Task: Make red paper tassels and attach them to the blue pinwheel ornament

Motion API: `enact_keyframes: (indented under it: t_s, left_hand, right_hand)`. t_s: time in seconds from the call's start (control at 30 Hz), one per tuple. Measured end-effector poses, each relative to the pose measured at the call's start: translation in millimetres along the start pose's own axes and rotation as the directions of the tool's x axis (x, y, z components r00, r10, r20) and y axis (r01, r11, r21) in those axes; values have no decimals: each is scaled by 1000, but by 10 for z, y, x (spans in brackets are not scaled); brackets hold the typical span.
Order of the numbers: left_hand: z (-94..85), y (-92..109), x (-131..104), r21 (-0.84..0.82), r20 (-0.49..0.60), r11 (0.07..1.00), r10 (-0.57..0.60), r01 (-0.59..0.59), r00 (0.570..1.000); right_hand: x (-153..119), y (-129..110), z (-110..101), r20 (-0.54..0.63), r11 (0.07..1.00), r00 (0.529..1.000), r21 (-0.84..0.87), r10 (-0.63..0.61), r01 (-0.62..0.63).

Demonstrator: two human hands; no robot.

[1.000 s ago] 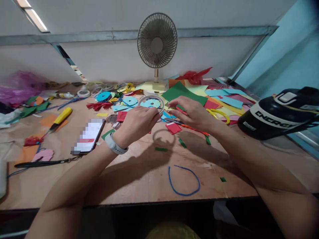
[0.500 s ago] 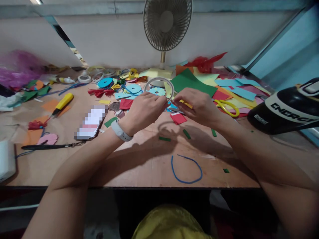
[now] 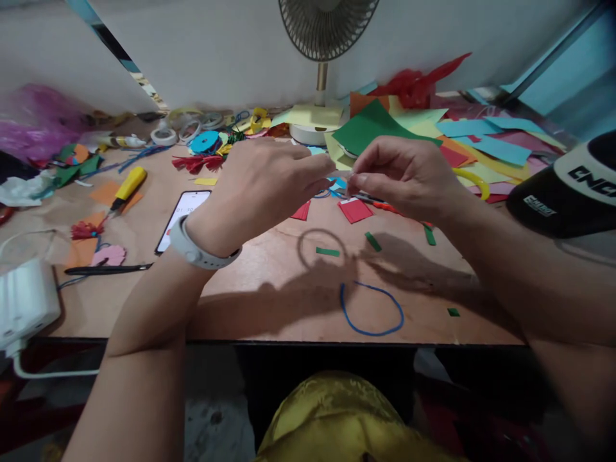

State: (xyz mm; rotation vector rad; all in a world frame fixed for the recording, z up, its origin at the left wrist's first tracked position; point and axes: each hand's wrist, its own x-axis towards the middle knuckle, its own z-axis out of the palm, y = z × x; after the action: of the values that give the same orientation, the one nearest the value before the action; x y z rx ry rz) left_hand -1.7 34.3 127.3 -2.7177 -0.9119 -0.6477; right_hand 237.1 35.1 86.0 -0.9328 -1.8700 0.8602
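My left hand (image 3: 269, 189), with a pale wristband (image 3: 195, 247) on its wrist, is closed above the table. It hides the roll of tape that it held a moment ago, but a ring-shaped shadow still falls on the table below. Just to its right, thumb and fingertips of my right hand (image 3: 402, 176) are pinched together; what lies between them is too small to make out. Under the fingertips lies a red paper piece (image 3: 355, 212) with a white strip along its top edge. Green paper strips (image 3: 373, 242) and a curved blue cord (image 3: 373, 333) lie nearer to me.
A phone (image 3: 180, 215), a yellow-handled cutter (image 3: 129, 186) and a white power adapter (image 3: 29, 298) are at the left. Coloured paper sheets (image 3: 495, 151) spread at the back right beside a black bottle (image 3: 561, 196). Behind stands a fan (image 3: 327, 29).
My left hand has turned and come nearer, so the tape roll no longer shows. The right hand has moved slightly right and up, its fingers pinched. The view has tilted down.
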Motion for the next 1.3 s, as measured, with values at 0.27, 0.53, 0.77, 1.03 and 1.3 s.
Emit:
enact_keyframes:
  t_s: [0.27,0.53,0.77,1.03,1.3]
  left_hand:
    - [22,58,-190,-75,11,997,36,-35,999]
    - [283,121,-474,144,105,972,172,-186,979]
    - [492,34,-637,102,129,963,237,-250,963]
    - [539,8,-765,126,145,949,269,-288,952]
    - [560,-3,-863,152,171,928,315,-341,934]
  right_hand:
    - [-110,-69,56,75,969,994,225,85,-100]
    - [-511,148,161,133,976,979,132,153,-171]
    - [-859,462,320,135,819,978,-536,-157,205]
    - [-848,560,438,266,696,936,-628,-230,349]
    - [-801,671,402,252,753,941,-568,-225,332]
